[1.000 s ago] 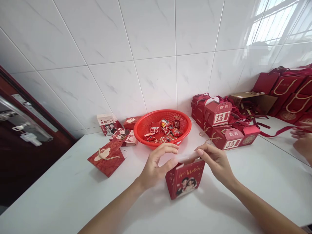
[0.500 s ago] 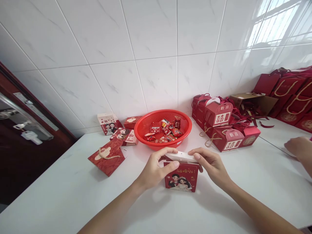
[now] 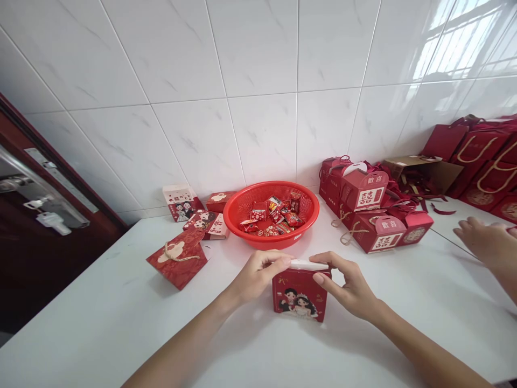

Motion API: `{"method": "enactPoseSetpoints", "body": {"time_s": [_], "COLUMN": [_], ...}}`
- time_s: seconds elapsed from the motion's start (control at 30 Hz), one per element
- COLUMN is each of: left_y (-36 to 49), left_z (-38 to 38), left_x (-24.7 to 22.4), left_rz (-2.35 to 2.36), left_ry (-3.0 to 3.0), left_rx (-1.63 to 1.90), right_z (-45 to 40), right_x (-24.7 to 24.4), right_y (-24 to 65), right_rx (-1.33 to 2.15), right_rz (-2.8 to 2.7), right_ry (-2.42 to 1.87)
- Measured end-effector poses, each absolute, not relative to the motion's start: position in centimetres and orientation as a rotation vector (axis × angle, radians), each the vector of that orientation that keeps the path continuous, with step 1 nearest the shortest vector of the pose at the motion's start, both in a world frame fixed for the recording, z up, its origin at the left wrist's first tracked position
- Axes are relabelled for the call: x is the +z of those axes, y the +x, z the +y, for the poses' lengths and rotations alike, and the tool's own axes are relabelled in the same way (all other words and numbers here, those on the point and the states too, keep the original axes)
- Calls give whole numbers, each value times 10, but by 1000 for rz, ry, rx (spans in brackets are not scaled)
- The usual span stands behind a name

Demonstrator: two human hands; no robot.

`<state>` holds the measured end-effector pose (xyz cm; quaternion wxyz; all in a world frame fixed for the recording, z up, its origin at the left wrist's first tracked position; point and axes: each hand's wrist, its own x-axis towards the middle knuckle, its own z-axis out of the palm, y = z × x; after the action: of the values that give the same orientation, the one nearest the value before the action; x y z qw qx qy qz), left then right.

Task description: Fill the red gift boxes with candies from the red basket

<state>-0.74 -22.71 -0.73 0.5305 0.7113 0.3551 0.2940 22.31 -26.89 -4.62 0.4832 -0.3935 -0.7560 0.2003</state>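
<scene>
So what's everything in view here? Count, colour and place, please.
Held box: one, red with pale top, centre
Basket: one, red, behind held box
Wrapped packets: several, mostly red, in basket
Left boxes: four, red and cream, left of basket
Right boxes: several, red, right of basket
Carton: one, brown, beyond right boxes
Ribbons: uncountable, dark red, in and near carton
Bags: several, dark red, far right
Table: one, white, underneath
Tiled wall: one, white, behind
Door: one, reddish brown, left edge
Key bunch: one, pale, at door
Co-worker's hand: one, right edge
Left grip: one, held box's top left
Right grip: one, held box's top right
</scene>
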Motion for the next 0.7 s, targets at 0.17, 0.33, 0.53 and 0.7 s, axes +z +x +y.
{"method": "enactPoseSetpoints", "body": {"time_s": [0.17,0.33,0.53,0.7], "left_y": [-10,-9,-11,-11], "left_z": [-231,-237,-239,-237], "left_x": [0,1,11,14], "left_rz": [901,904,827,860], "left_ry": [1895,2025,1974,1803], "left_rx": [905,988,873,746], "right_z": [-268,-268,-269,-268], "right_x": [-48,-50,-51,-38], "right_y": [229,231,228,218], "right_rx": [449,462,611,796], "right_rz": [-1885,-1864,-1802,-1663], "right_ry": [-896,-898,-941,-1029]}}
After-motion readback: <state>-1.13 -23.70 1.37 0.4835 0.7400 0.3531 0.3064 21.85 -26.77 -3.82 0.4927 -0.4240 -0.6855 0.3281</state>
